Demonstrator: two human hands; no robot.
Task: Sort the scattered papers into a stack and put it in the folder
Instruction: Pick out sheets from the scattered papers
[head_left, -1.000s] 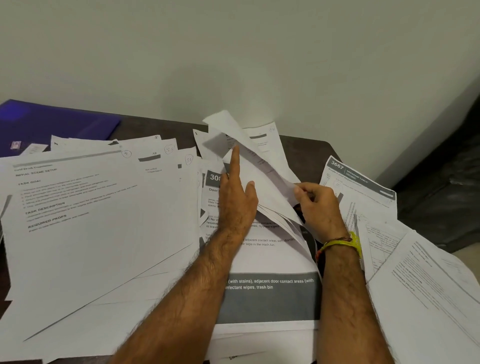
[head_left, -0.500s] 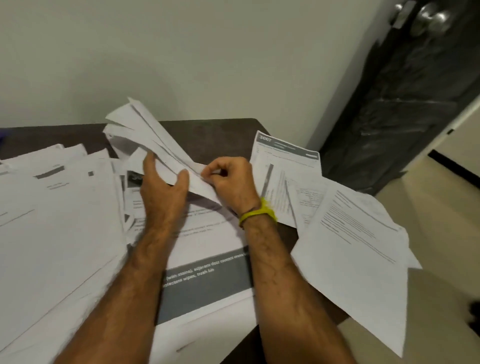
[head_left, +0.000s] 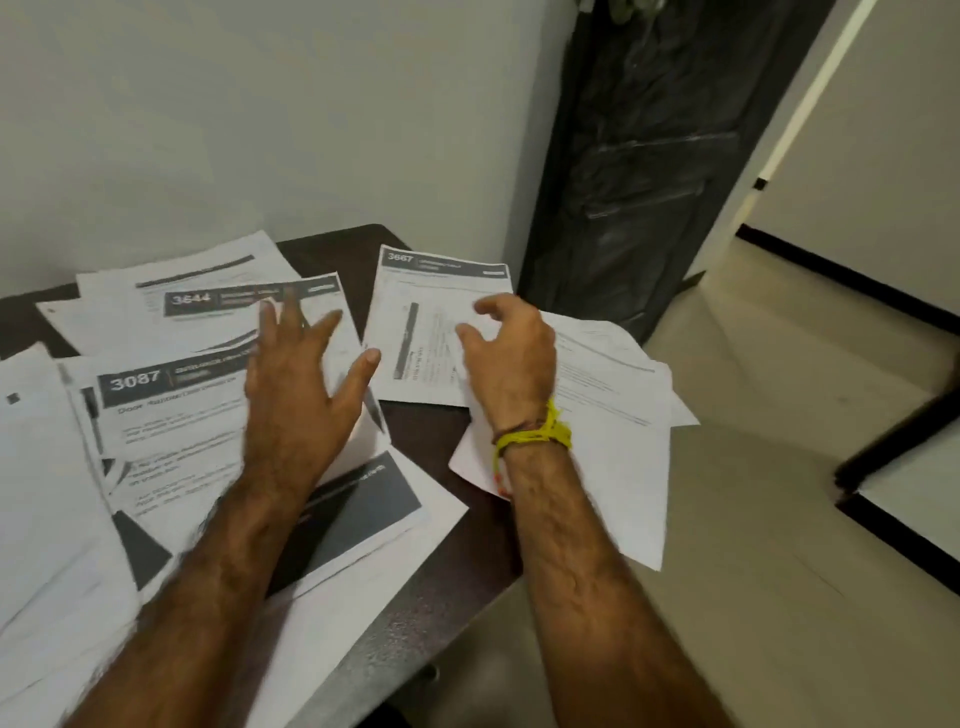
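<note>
Fingers (head_left: 332, 325) of our left hand (head_left: 296, 395) are spreading wide and straight, the thumb angling out to the right, and we are holding nothing in them; whether the palm is touching the sheets beneath or floating just above them we cannot tell, since the motion is blurring the outline. Under that hand we are seeing the sheet numbered 3087 (head_left: 171, 415), lying face up over other pages, and just behind it the sheet numbered 3644 (head_left: 228, 301), partly covered by our fingertips. Fingers (head_left: 470, 332) of our right hand (head_left: 511, 358) are curling loosely downward, slightly apart, and they are hovering over or brushing the sheet numbered 3667 (head_left: 436, 291); we cannot make out a pinch on any page. Around our right wrist a yellow thread band (head_left: 540, 436) is showing. Beneath and to the right of that wrist, a loose pile of white pages (head_left: 613, 405) is overhanging the right edge of the dark table (head_left: 436, 561). Scattered papers (head_left: 47, 467) are covering most of the table's left part, overlapping one another at different angles, and a strip of bare tabletop is running between the 3087 sheet and the pages on the right. Behind the table a pale wall (head_left: 260, 130) is rising, and to its right a dark door (head_left: 649, 156) is standing beside a light floor (head_left: 753, 467).
</note>
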